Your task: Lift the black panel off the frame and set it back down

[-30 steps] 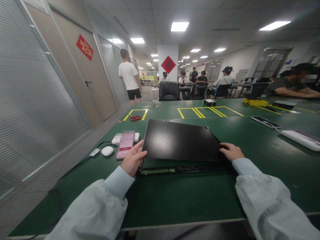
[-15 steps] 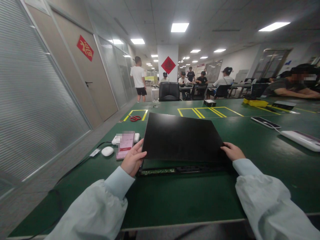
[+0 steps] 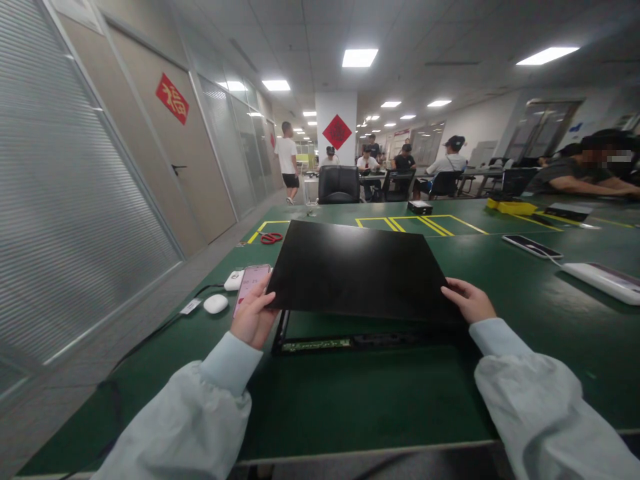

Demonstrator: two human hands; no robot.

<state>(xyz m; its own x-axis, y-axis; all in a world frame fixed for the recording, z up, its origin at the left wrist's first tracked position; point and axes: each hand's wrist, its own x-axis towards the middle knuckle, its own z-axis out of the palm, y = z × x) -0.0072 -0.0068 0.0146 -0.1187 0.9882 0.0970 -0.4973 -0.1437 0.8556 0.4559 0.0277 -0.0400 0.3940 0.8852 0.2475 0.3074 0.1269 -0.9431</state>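
A flat black panel (image 3: 357, 270) is raised off a dark frame (image 3: 345, 342) that lies on the green table (image 3: 350, 400). A strip of green circuit board shows along the frame's near edge. My left hand (image 3: 254, 315) grips the panel's near left corner, fingers curled under it. My right hand (image 3: 467, 300) holds the near right corner, thumb on top. The panel tilts up at its far edge.
A pink phone (image 3: 249, 285), a white earbud case (image 3: 215, 304) and a white adapter (image 3: 233, 280) lie left of the panel. Red scissors (image 3: 271, 237) sit farther back. At right are a dark phone (image 3: 532, 245) and a white device (image 3: 603, 279). Several people sit or walk beyond.
Both hands have lifted the black panel higher off the frame and shifted it a little left. The person in white has walked farther down the corridor.
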